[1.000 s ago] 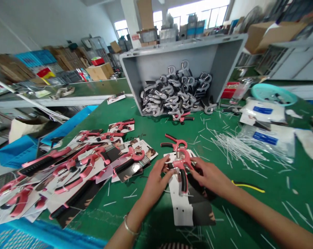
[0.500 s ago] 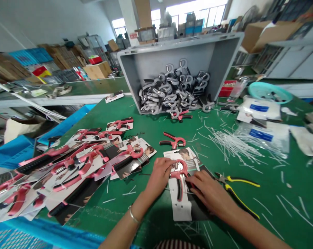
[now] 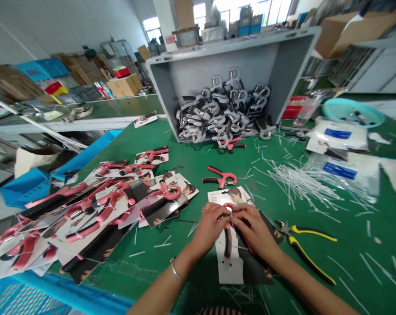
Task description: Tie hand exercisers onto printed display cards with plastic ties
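Note:
A pink-and-black hand grip exerciser (image 3: 228, 245) lies on a printed backing card (image 3: 230, 269) on the green table in front of me. My left hand (image 3: 214, 223) and my right hand (image 3: 253, 227) meet over its upper part, fingertips pinched close together. Something small and pale shows between the fingertips, too small to name. The fingers hide much of the exerciser's spring and curved end. Just beyond the card rests another pink hand grip exerciser (image 3: 221, 177). Yellow-and-black pliers (image 3: 296, 240) lie spread on the right.
A grey crate (image 3: 273, 74) on its side holds many grey hand grips (image 3: 214, 113). White cable ties (image 3: 299, 181) lie scattered at right, near plastic bags (image 3: 345, 170) and a turquoise basin (image 3: 349, 105). Carded pink exercisers (image 3: 106, 205) are piled at left above a blue basket (image 3: 63, 293).
Both hands have come together over the exerciser's upper part; before, they were apart at its two sides. My right hand moved up and left. The view has shifted slightly.

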`<act>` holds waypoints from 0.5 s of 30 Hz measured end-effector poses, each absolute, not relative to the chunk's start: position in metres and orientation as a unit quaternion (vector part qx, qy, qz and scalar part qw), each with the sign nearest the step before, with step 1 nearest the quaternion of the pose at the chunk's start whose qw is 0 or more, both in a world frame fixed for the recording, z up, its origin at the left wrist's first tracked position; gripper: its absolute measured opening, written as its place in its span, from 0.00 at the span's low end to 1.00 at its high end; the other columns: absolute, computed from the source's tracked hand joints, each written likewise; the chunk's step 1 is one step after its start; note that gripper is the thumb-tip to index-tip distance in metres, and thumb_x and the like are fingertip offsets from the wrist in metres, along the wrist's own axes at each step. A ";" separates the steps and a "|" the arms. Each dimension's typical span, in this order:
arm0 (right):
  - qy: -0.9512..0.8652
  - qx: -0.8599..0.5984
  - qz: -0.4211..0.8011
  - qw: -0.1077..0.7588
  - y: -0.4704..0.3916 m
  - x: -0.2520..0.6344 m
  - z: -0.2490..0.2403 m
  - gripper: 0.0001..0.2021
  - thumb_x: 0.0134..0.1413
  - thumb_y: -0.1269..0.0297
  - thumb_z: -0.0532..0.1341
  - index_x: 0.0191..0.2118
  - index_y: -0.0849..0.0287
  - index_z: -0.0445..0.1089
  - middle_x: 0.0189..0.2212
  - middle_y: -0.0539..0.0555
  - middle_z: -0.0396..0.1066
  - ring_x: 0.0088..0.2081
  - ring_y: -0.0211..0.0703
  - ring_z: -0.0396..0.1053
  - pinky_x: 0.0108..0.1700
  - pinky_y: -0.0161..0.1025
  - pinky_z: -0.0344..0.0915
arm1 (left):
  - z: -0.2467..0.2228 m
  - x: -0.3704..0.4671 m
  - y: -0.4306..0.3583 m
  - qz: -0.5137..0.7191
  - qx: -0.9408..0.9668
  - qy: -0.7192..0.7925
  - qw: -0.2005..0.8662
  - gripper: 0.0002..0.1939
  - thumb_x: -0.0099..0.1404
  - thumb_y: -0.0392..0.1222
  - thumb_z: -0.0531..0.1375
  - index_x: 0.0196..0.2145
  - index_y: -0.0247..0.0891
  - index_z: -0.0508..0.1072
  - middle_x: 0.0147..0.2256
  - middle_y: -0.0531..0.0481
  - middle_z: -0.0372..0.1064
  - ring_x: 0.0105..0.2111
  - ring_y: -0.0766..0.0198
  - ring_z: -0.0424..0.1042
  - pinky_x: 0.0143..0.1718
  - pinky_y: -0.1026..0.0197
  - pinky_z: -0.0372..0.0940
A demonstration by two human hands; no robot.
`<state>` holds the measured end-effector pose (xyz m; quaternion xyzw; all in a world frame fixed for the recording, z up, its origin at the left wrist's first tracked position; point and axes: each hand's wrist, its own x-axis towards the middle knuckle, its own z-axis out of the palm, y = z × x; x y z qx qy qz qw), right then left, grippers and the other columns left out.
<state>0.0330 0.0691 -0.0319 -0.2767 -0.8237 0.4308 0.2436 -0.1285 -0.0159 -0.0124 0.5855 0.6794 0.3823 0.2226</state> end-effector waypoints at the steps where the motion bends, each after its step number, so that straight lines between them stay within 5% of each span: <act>1: -0.823 -0.278 0.433 0.240 0.068 0.034 -0.032 0.09 0.65 0.61 0.57 0.35 0.53 0.73 0.48 0.55 0.67 0.54 0.50 0.62 0.57 0.51 0.57 | -0.014 -0.128 -0.015 0.384 0.581 0.684 0.220 0.05 0.65 0.36 0.61 0.36 0.42 0.77 0.40 0.51 0.75 0.44 0.59 0.68 0.51 0.55 0.57; 8: -0.850 -0.256 0.411 0.206 0.059 0.041 -0.029 0.11 0.64 0.62 0.57 0.31 0.55 0.70 0.59 0.54 0.62 0.58 0.53 0.59 0.57 0.54 0.55 | -0.023 -0.130 -0.011 0.421 0.533 0.688 0.255 0.05 0.65 0.38 0.62 0.36 0.44 0.80 0.41 0.49 0.74 0.47 0.58 0.69 0.51 0.54 0.58; 15: -0.844 -0.266 0.414 0.213 0.060 0.037 -0.034 0.10 0.63 0.63 0.57 0.29 0.55 0.69 0.59 0.55 0.62 0.58 0.54 0.59 0.57 0.56 0.55 | -0.026 -0.131 -0.011 0.433 0.519 0.688 0.263 0.05 0.64 0.40 0.63 0.37 0.44 0.80 0.41 0.49 0.74 0.47 0.57 0.68 0.52 0.53 0.58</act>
